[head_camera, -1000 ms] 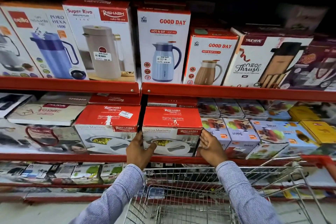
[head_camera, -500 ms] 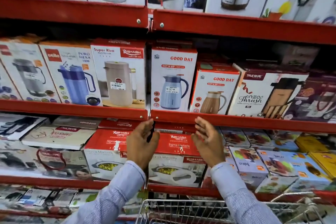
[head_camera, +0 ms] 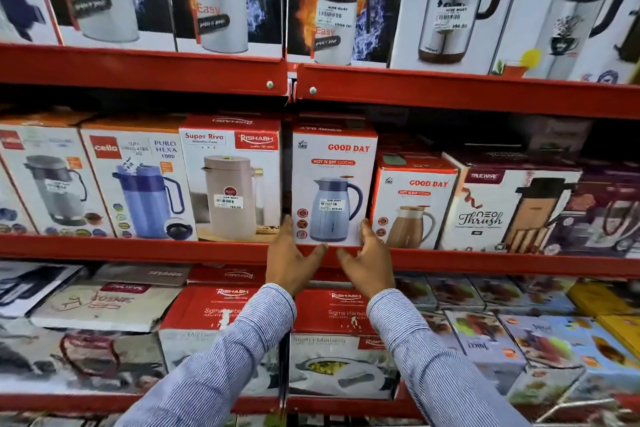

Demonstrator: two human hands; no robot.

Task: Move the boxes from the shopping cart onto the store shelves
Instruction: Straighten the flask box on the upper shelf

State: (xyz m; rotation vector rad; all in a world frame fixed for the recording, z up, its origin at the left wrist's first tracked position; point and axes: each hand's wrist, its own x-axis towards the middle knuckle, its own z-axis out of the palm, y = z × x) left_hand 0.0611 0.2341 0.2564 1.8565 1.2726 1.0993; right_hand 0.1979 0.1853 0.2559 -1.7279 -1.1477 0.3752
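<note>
The red shelves [head_camera: 138,250] fill your whole view, three tiers packed with boxed jugs and flasks, and the cart shows only as a sliver of wire [head_camera: 585,404] at the bottom right. On the middle tier stands the Good Day box [head_camera: 334,184], upright, with the Rishabh box [head_camera: 230,177] just to its left and a smaller Good Day box [head_camera: 414,205] just to its right. Below it, on the lower tier, two red-topped Sigma boxes [head_camera: 332,340] sit side by side. Your left hand [head_camera: 289,262] is spread at the Good Day box's lower left corner, fingers reaching up its side edge; your right hand [head_camera: 367,264] mirrors it at the lower right corner. Both hands are open and bracket the box rather than clamp it, and you hold nothing else. This looks like the squaring-up step: the box is already on its shelf and you are setting it straight in the row. Its front face seems roughly flush with the neighbours, so little is left here. The next move calls for a light, even push from both sides so it does not twist or nudge the small box beside it, then letting go and turning down to the cart, whose contents you cannot see from here.
</note>
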